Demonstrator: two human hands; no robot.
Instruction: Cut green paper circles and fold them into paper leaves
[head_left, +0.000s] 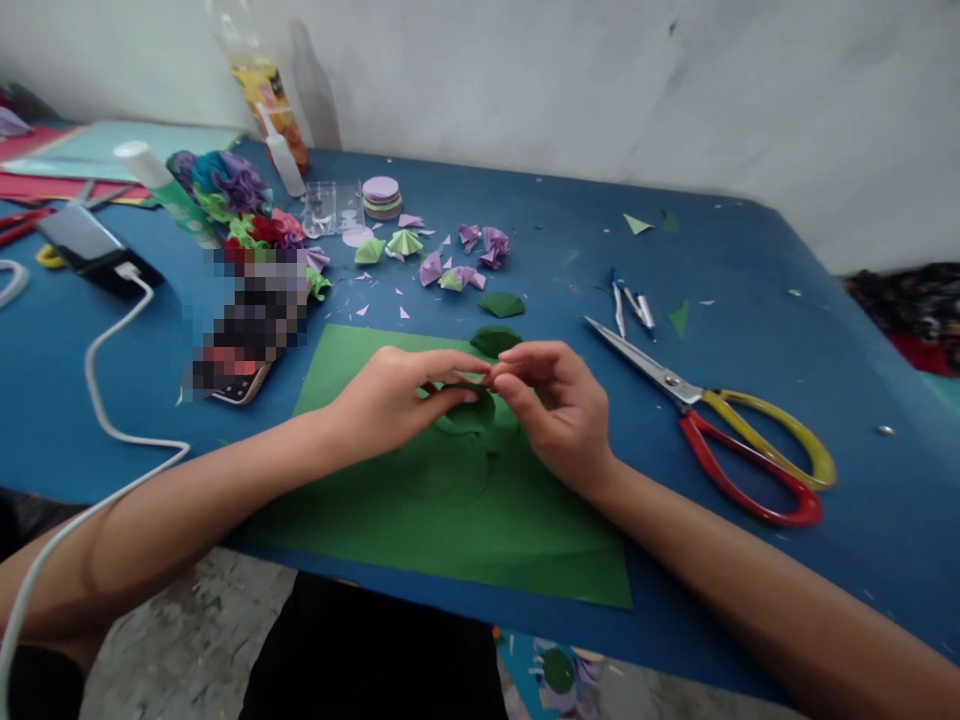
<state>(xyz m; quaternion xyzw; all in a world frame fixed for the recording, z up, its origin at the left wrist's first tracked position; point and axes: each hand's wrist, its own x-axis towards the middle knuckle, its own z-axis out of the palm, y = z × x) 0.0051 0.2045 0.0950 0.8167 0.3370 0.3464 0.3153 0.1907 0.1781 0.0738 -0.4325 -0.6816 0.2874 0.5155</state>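
A small round piece of dark green paper [469,413] is pinched between the thumb and fingers of my left hand [416,393]. My right hand [559,405] has its thumb and index finger brought together at the far edge of that piece, touching the left fingertips; whether it grips the paper is hidden. Both hands are over a large green sheet [450,520] lying on the blue table. Just beyond the fingers lie two folded dark green pieces [496,341], [502,304].
Large scissors [675,385] with red and yellow handles and a compass [632,305] lie right. Purple and light green folded papers [450,270] are behind. At left are a phone [251,385], a white cable [94,380], a glue stick [169,195] and a bottle [270,95].
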